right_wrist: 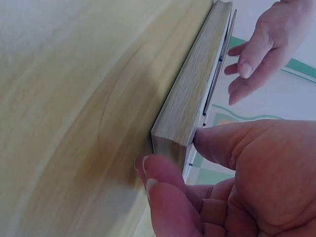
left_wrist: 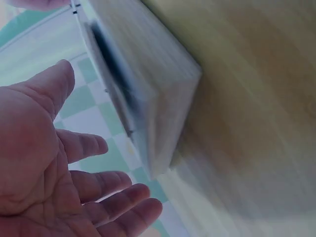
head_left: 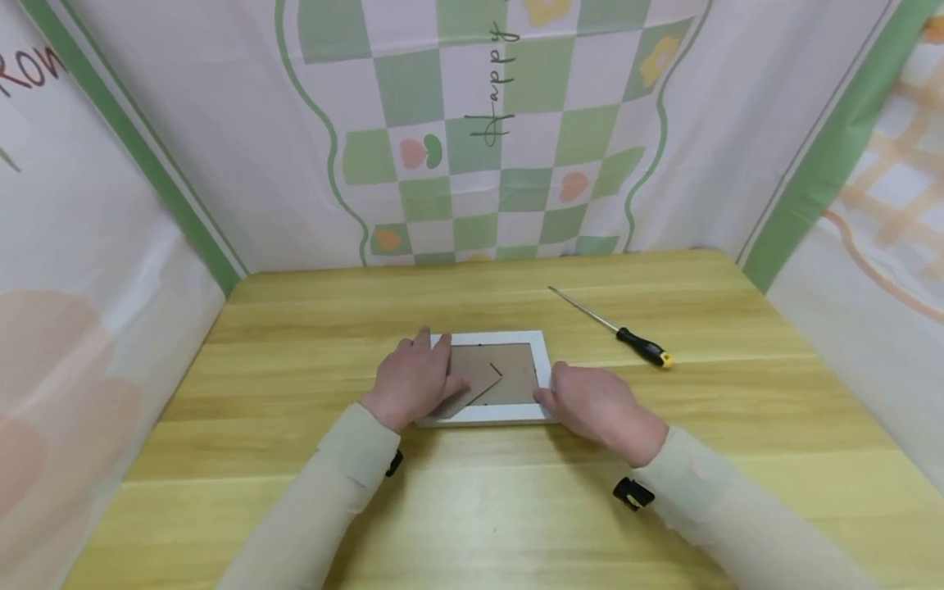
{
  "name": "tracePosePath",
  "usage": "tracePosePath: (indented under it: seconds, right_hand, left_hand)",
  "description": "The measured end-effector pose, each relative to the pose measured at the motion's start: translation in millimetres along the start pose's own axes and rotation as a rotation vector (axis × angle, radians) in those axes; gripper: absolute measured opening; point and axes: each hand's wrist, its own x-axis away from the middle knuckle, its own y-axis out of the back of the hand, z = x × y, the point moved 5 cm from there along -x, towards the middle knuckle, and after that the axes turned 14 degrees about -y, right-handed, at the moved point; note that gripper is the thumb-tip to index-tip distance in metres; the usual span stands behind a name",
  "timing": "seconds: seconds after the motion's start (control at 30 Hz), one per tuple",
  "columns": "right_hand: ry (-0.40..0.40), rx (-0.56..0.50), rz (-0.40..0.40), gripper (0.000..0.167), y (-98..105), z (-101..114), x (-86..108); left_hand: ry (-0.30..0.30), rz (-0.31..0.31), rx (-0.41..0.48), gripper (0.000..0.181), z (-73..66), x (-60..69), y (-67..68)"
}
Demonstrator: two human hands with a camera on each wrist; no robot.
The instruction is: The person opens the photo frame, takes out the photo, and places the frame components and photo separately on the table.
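A white-edged picture frame (head_left: 542, 360) lies back side up on the wooden table, its brown backing board (head_left: 516, 360) showing. Thin dark lines cross the board, and small dark tabs sit along its edges. Over the left end hovers my left hand (head_left: 413, 381); in the left wrist view its fingers are spread, apart from the frame (left_wrist: 173, 74). A dark gap there shows the board's left end raised. My right hand (head_left: 597, 401) grips the near right corner, thumb on the top edge and curled fingers at the side, as the right wrist view shows on the frame (right_wrist: 185, 94).
A screwdriver (head_left: 643, 347) with a black and yellow handle lies to the right, beyond the frame. Patterned cloth (head_left: 472, 188) hangs behind the table (head_left: 472, 508) and along both sides.
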Motion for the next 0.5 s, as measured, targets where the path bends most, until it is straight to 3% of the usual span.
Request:
tracePosePath:
  seconds: [0.23, 0.5]
  right_hand:
    - [0.018, -0.013, -0.02, 0.034, -2, 2, -1.8]
    - [0.051, -0.068, -0.024, 0.026, 0, 1, -11.3]
  left_hand:
    - [-0.034, 0.066, 0.002, 0.072, 6.2, -2.9, -8.5]
    - [-0.025, 0.044, -0.054, 0.071, 8.7, -0.3, -11.1]
